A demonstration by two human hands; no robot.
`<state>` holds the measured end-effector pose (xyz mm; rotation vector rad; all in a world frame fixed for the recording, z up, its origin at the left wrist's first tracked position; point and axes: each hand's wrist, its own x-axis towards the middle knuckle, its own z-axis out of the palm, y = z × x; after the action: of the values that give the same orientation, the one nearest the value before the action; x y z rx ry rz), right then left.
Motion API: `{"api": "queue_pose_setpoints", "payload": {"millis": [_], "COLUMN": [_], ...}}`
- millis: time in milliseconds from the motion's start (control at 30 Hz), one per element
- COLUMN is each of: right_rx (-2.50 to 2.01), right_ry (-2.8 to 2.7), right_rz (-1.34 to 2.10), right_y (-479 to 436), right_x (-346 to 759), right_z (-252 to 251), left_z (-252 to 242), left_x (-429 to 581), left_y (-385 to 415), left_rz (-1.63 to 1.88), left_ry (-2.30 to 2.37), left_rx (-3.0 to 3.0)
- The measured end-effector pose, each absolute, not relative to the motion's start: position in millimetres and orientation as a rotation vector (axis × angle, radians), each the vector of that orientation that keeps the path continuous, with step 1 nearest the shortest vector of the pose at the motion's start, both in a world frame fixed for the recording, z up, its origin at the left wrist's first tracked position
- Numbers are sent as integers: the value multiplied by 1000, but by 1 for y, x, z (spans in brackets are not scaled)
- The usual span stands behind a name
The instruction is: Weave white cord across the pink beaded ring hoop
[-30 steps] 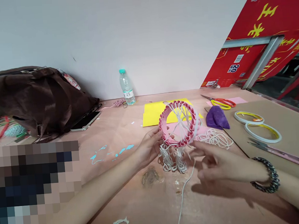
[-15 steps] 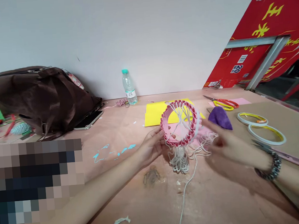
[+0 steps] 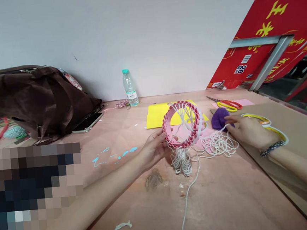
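pink round ring (image 3: 182, 125) with white cord (image 3: 219, 144) knotted across its opening stands almost upright above the counter (image 3: 224, 201), a little in front of a yellow paper sheet (image 3: 156, 116). left hand (image 3: 153, 150) holds the ring from its lower left side, with the fingers (image 3: 163, 137) curved around the rim. the cord hangs under the ring in a thick bunch of loops, and a loose heap of it lies to the right, on the counter. right hand (image 3: 247, 132) (it wears a dark beaded bracelet (image 3: 271, 149)) is just beside a purple cloth (image 3: 219, 119), and its fingers (image 3: 230, 125) are pressed together on the cord, pinching it. behind this hand, white tape rolls (image 3: 254, 118) lie partly hidden on a cardboard sheet (image 3: 292, 160), and red-and-yellow scissors (image 3: 228, 105) rest on pink paper (image 3: 245, 102).
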<state>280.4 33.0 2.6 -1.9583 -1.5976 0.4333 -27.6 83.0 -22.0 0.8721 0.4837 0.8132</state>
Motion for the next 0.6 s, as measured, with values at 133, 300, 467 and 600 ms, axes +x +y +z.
{"api": "queue_pose_setpoints", "payload": {"millis": [133,300,467,600], "right_rx": [-1498,-1034,-1375,-1793], "right_ry": [-1712,-1670,-1557,-1659], "right_rz": [1192,1836,1203,399], "right_y": [8,-14,17,37], "right_x": [236,201,254,287], "right_z": [5,18,10,-6], "left_z": [-24,-22,-20,-21], "left_x": [-28,-28,-27,-27], "left_y": [84,82,81,82], "left_rz": [805,798,814,831], "left_ry": [483,463,492,483], "left_rx": [901,906,888,889]}}
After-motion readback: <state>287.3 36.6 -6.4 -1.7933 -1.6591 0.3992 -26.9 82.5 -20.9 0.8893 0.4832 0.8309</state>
